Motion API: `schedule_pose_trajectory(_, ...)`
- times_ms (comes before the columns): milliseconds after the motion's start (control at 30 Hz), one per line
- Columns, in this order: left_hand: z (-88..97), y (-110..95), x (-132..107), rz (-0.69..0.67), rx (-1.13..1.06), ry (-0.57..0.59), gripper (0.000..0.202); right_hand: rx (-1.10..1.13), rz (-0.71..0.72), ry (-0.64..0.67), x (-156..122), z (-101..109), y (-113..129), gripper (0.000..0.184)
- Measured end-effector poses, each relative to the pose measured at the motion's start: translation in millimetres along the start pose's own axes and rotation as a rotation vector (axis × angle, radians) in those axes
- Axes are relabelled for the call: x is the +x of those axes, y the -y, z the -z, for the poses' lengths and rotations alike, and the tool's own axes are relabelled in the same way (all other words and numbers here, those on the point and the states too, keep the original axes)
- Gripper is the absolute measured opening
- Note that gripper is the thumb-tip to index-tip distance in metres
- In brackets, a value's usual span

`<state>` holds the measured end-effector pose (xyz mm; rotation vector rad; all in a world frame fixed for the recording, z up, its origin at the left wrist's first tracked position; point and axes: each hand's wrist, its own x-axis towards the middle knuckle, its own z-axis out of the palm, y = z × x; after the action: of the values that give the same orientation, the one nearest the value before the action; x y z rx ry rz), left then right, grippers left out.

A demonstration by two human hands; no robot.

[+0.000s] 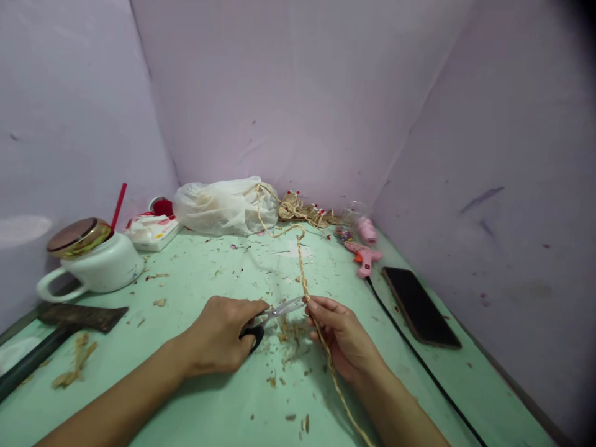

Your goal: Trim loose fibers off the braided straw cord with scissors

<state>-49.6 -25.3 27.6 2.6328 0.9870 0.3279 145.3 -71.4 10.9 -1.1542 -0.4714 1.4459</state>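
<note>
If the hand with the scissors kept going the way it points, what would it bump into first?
The left hand points its scissors to the right, at the rope pinched by the right hand. It would probably meet the rope first, then those fingers.

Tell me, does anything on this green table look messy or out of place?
Yes. Bits of trimmed fibre lie scattered over the green table, thickest under the scissors in the left hand. The right hand holds the jute rope. A hammer lies at the left edge.
</note>
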Motion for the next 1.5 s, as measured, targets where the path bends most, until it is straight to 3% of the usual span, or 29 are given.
schedule_pose_trajectory(167, -5.5, 4.1, -0.6, -0.010, 0.028, -0.019, 0.041, 0.007, 0.006, 0.007, -0.6, -0.4, -2.2, 0.022)
schedule_pose_trajectory(400, -8.8, 8.3, -0.9, -0.004, 0.049, -0.067, 0.044, 0.008, 0.028, 0.004, -0.5, -0.3, -1.5, 0.023)
schedule_pose_trajectory(633, -12.6, 14.3, -2.7, -0.022, 0.148, -0.163, 0.044, 0.006, 0.054, -0.010, -2.9, -2.0, -0.1, 0.031)
schedule_pose_trajectory(1500, -18.3, 19.4, -0.8, -0.061, 0.371, -0.246, 0.044, -0.029, 0.062, -0.015, -2.4, -2.9, -2.1, 0.031)
